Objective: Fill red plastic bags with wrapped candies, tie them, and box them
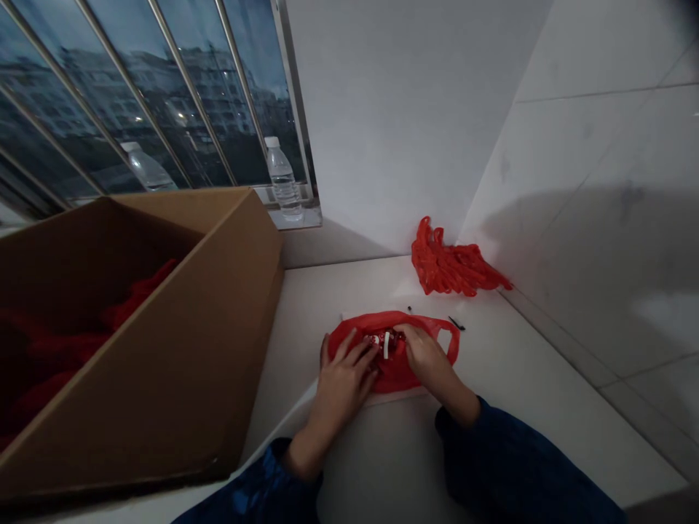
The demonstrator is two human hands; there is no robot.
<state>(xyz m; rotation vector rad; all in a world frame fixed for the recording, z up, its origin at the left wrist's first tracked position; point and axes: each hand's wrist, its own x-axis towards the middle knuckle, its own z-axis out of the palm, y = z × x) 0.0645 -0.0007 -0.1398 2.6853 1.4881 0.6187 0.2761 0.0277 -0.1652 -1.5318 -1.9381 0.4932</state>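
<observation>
A red plastic bag [393,349] lies flat on the white surface [524,393] in front of me. My left hand [344,378] rests on its left part with the fingers stretched out and spread. My right hand [423,353] sits on the bag's middle, fingers curled and pinching at a small white piece [386,344] on the red plastic. The bag's handle loop [451,342] sticks out to the right of my right hand. Both my sleeves are dark blue.
A large open cardboard box [164,349] with red material inside [54,342] stands at the left. A pile of red bags [451,266] lies in the far corner by the white wall. Two water bottles [284,178] stand on the sill under a barred window.
</observation>
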